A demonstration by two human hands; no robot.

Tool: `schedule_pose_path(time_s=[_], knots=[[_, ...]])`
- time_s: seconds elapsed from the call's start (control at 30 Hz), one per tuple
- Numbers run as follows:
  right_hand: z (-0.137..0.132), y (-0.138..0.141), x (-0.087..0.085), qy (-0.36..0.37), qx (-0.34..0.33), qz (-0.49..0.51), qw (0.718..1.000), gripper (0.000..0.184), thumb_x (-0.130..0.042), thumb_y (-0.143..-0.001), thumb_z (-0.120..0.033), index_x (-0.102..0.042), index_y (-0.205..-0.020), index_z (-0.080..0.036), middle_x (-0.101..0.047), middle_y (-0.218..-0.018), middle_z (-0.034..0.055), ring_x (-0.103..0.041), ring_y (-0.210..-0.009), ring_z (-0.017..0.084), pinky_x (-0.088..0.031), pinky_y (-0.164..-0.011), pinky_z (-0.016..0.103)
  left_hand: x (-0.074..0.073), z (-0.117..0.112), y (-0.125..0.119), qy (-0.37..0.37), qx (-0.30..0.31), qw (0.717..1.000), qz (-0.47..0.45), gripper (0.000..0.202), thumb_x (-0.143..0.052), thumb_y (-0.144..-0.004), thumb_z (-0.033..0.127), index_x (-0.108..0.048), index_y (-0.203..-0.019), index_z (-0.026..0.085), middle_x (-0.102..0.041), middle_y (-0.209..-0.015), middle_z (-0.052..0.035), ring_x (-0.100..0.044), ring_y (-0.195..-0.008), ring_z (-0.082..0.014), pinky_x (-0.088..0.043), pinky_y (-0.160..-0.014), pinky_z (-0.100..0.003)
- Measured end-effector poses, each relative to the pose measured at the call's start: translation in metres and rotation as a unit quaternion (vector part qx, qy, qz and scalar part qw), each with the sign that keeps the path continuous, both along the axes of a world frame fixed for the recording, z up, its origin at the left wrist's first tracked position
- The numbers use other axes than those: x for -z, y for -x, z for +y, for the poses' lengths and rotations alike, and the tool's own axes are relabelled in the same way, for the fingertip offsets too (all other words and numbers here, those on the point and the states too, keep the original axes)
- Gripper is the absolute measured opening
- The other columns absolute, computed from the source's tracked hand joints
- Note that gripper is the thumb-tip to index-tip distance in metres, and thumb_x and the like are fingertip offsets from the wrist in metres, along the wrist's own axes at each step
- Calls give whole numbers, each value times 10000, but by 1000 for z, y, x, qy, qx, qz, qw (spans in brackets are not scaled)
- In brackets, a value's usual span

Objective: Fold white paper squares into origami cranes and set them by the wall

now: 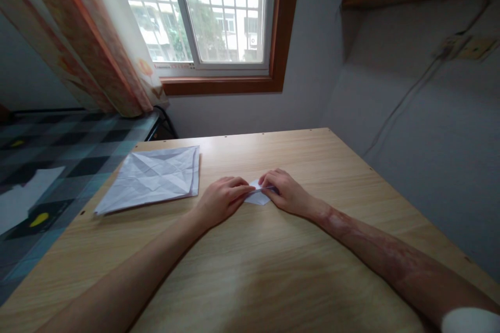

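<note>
A small folded piece of white paper (258, 197) lies on the wooden table between my two hands. From its left side, my left hand (224, 199) pinches a raised fold, thumb and fingertips together. On the other side my right hand (284, 191) grips the same fold, its fingers curled and its thumb underneath. Part of the paper is hidden beneath the fingers. Farther left on the table rests a stack of creased white sheets (160, 174), with fold lines crossing on the top one; neither hand touches it.
The light wooden table (219, 276) reaches toward the wall under a barred window (226, 15). At left is a bed with a checkered cover (94, 138) and white paper (29, 197) on it. A cable (402, 106) hangs along the right wall. A white rounded object (471, 320) shows at bottom right.
</note>
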State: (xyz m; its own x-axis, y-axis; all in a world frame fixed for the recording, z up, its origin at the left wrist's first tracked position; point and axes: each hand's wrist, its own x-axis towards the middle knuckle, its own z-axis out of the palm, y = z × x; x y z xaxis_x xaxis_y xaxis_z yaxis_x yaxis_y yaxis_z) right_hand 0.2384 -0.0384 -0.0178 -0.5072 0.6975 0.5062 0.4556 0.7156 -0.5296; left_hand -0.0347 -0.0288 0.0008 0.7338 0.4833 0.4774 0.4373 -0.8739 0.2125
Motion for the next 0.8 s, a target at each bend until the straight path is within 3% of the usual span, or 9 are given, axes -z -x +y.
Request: schedule_pose_path(time_s=[0.3, 0.53, 0.7, 0.8], knots=[[2, -1, 3, 81, -35, 94, 992, 190, -711, -906, -37, -694, -908, -225, -727, -1016, 40, -677, -971, 211, -528, -894, 340, -3, -2, -3, -15, -2, 1000, 7, 193, -597, -1100, 233, -762, -1199, 234, -803, -1133, -78, -745, -993, -230, -559, -917, -377], [-2, -1, 1, 99, -6, 89, 991, 232, -742, -946, -121, -729, -1151, -229, -731, -1070, 35, -660, -931, 191, -513, -838, 314, -2, -4, -3, -29, -38, 999, -22, 125, -621, -1080, 248, -739, -1120, 237, -761, -1319, -96, -730, -1164, -266, -567, -1030, -451], [-2, 0, -2, 67, 1, 54, 996, 124, -795, -925, -137, -770, -1000, -233, -764, -941, 23, -677, -911, 210, -496, -873, 342, -3, -6, -3, 4, -35, 999, -26, 127, -611, -1088, 263, -735, -1100, 243, -757, -1336, -87, -771, -1115, -233, -596, -969, -387], [-1, 0, -2, 33, 14, 51, 998, 115, -809, -916, -136, -752, -920, -236, -782, -912, 20, -692, -908, 220, -489, -917, 370, -4, -6, -3, 5, -36, 999, -19, 117, -620, -1080, 261, -734, -1102, 248, -764, -1328, -76, -774, -1085, -234, -592, -968, -400]])
